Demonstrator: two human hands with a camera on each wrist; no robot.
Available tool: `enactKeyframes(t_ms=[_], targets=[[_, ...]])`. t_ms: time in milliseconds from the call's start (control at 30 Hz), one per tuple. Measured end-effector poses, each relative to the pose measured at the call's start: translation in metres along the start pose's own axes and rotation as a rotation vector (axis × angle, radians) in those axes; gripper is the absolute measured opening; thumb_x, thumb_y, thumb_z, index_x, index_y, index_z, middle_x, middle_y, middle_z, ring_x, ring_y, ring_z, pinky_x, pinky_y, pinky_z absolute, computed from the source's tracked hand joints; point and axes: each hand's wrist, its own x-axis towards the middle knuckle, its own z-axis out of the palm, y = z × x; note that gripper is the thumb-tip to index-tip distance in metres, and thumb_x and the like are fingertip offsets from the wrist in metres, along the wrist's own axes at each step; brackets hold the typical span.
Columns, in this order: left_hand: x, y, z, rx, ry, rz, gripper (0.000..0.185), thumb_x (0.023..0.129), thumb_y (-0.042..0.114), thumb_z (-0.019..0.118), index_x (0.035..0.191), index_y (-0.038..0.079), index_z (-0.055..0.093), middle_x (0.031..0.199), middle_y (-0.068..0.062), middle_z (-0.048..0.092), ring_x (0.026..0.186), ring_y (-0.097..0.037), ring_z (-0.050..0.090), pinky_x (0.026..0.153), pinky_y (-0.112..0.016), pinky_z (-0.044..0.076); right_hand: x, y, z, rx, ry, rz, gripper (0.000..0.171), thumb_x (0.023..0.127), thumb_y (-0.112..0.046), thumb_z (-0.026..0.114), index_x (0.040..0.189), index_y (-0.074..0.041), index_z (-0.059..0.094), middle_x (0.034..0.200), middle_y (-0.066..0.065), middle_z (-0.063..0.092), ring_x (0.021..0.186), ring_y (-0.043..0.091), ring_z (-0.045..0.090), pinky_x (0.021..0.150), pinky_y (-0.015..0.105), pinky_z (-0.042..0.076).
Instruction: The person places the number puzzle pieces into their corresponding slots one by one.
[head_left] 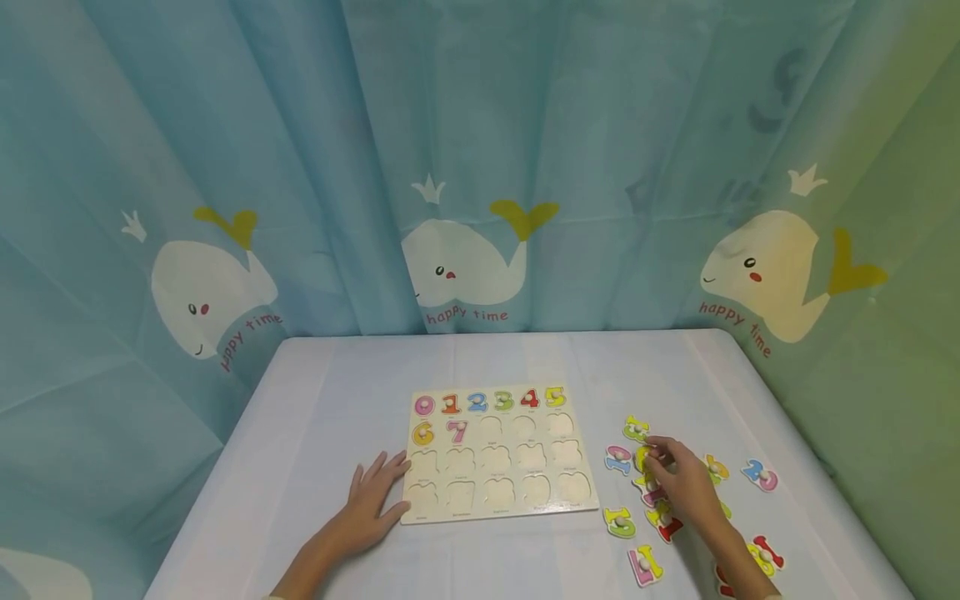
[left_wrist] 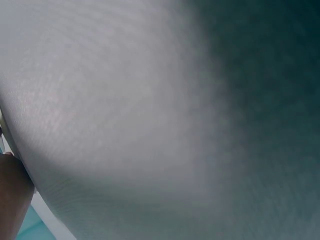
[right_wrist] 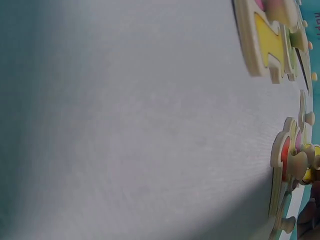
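In the head view a pale wooden number puzzle board (head_left: 474,450) lies on the table. Colourful pieces 0 to 7 fill its top row and the start of the second; the other recesses are bare. My left hand (head_left: 367,504) rests flat with spread fingers, fingertips and thumb at the board's left edge. To the right of the board, my right hand (head_left: 686,483) pinches a yellow number piece (head_left: 641,458) between thumb and fingers, over the loose pieces; its digit is largely hidden. In the right wrist view, dark fingers (right_wrist: 310,212) show beside this yellow piece.
Loose knobbed pieces surround my right hand: a pink-and-blue 10 (head_left: 618,459), a green-and-yellow piece (head_left: 619,522), a pink-and-yellow piece (head_left: 645,566), a blue-and-pink 20 (head_left: 761,475) and several more. A whale-print curtain (head_left: 600,167) hangs behind the white table (head_left: 337,383).
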Motion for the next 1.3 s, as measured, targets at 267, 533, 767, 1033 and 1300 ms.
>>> enactKeyframes(t_ms=[267, 533, 767, 1033, 1300], targets=[[0.0, 0.0, 0.0, 0.002, -0.012, -0.007, 0.054, 0.09, 0.028, 0.059, 0.137, 0.004, 0.045, 0.146, -0.013, 0.037, 0.136, -0.042, 0.019, 0.103, -0.065, -0.002, 0.004, 0.004, 0.003, -0.057, -0.013, -0.023, 0.035, 0.084, -0.009, 0.07, 0.117, -0.001, 0.061, 0.092, 0.004, 0.06, 0.079, 0.016, 0.053, 0.065, 0.027, 0.046], [0.0, 0.0, 0.001, 0.008, -0.013, -0.016, 0.054, 0.09, 0.027, 0.06, 0.137, 0.004, 0.045, 0.146, -0.013, 0.037, 0.136, -0.042, 0.019, 0.103, -0.065, -0.001, 0.009, 0.012, 0.009, -0.08, 0.005, -0.05, 0.033, 0.085, -0.008, 0.069, 0.116, -0.003, 0.06, 0.091, 0.003, 0.06, 0.075, 0.015, 0.052, 0.061, 0.025, 0.045], [0.001, 0.003, -0.002, 0.013, -0.044, -0.044, 0.054, 0.09, 0.026, 0.059, 0.137, 0.005, 0.044, 0.147, -0.012, 0.036, 0.137, -0.04, 0.018, 0.104, -0.064, -0.003, 0.011, 0.008, 0.011, -0.077, 0.029, -0.074, 0.035, 0.085, -0.009, 0.069, 0.119, -0.004, 0.06, 0.092, 0.003, 0.059, 0.077, 0.015, 0.051, 0.061, 0.026, 0.043], [0.0, 0.001, 0.0, -0.001, -0.014, -0.02, 0.054, 0.09, 0.026, 0.06, 0.136, 0.004, 0.045, 0.146, -0.013, 0.037, 0.136, -0.042, 0.019, 0.103, -0.065, -0.001, 0.018, -0.011, 0.02, -0.032, 0.023, -0.082, 0.033, 0.087, -0.008, 0.067, 0.119, -0.005, 0.06, 0.094, 0.003, 0.059, 0.081, 0.015, 0.052, 0.061, 0.025, 0.046], [0.0, 0.003, -0.002, -0.001, -0.024, -0.022, 0.054, 0.09, 0.027, 0.06, 0.137, 0.004, 0.045, 0.146, -0.013, 0.037, 0.137, -0.042, 0.019, 0.103, -0.065, -0.001, 0.025, -0.026, 0.033, -0.009, 0.061, -0.163, 0.032, 0.082, -0.002, 0.071, 0.113, -0.002, 0.063, 0.088, 0.002, 0.06, 0.077, 0.015, 0.054, 0.058, 0.026, 0.044]])
